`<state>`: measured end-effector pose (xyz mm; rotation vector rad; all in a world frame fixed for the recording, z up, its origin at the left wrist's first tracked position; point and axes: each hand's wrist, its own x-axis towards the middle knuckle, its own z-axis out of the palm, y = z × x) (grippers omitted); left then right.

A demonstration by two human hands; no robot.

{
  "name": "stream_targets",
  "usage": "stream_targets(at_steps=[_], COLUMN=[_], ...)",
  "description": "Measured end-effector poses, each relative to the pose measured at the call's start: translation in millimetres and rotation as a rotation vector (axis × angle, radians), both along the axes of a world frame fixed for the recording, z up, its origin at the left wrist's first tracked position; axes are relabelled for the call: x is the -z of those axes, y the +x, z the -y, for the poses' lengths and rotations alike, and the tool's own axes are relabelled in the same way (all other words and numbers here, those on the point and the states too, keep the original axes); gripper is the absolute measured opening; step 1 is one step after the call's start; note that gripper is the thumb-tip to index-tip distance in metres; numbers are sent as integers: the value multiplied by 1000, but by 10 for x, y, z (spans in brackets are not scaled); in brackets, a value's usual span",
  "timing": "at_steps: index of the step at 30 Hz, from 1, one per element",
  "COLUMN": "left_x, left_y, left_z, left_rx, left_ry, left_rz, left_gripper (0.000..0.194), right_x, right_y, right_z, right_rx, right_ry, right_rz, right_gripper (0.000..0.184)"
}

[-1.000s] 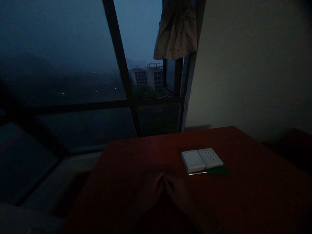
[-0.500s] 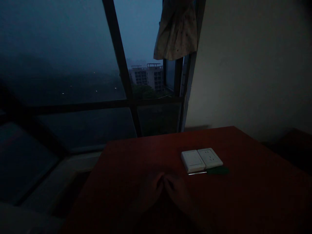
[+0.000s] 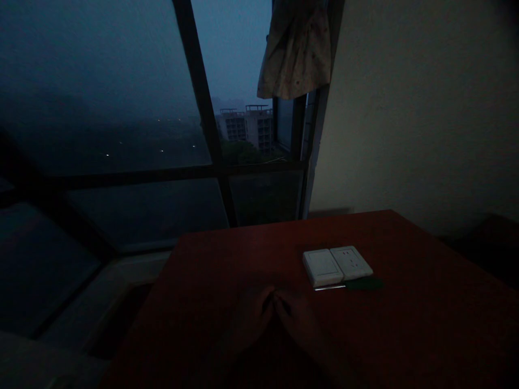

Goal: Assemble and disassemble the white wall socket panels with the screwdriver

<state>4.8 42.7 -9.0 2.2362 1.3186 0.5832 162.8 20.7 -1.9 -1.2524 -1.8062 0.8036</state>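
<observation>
In dim light, my left hand [image 3: 256, 310] and my right hand [image 3: 292, 313] rest on the reddish-brown table [image 3: 239, 248], meeting at the fingertips. The fingers of both are curled inward, and no object shows in them, though the dark hides fine detail. Right of my right hand, apart from it, lie two white wall plates side by side: a switch plate [image 3: 323, 266] with a plain face and a socket plate [image 3: 351, 261] with pin holes. Along their near edge lies a screwdriver [image 3: 364, 283] with a green handle, its thin metal shaft pointing left.
Large dark-framed windows [image 3: 133, 129] stand behind and to the left of the table. A stained cloth [image 3: 298, 59] hangs by the window's right side. A pale wall [image 3: 405, 119] rises behind the table's right part. Some dark thing stands at the far right.
The view has shifted very slightly, so everything sits a few pixels further right. My hands keep the same pose, and the plates and screwdriver have not moved on the table.
</observation>
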Motion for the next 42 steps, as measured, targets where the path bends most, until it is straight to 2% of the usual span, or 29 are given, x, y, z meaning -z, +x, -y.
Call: stream_targets(at_steps=[10, 16, 20, 25, 28, 35, 42], left_x=[-13, -113, -144, -143, -129, -98, -158], left_y=[-2, 19, 39, 45, 45, 45, 39], left_z=[-19, 6, 17, 14, 3, -19, -10], left_rx=[11, 68, 57, 60, 66, 36, 49], left_ry=[-27, 2, 20, 8, 8, 10, 16], left_rz=[12, 48, 39, 29, 39, 29, 25], left_gripper=[31, 24, 22, 21, 22, 23, 23], right_x=[-29, -31, 30, 70, 116, 360, 285], right_y=[7, 151, 545, 1264, 1543, 1699, 1758], right_z=[13, 107, 225, 334, 360, 503, 573], right_rx=[-8, 122, 294, 462, 465, 467, 464], right_ry=[16, -44, -27, 138, 198, 253, 259], right_rz=[-44, -115, 107, 479, 635, 827, 877], right_gripper=[28, 35, 36, 36, 37, 37, 36])
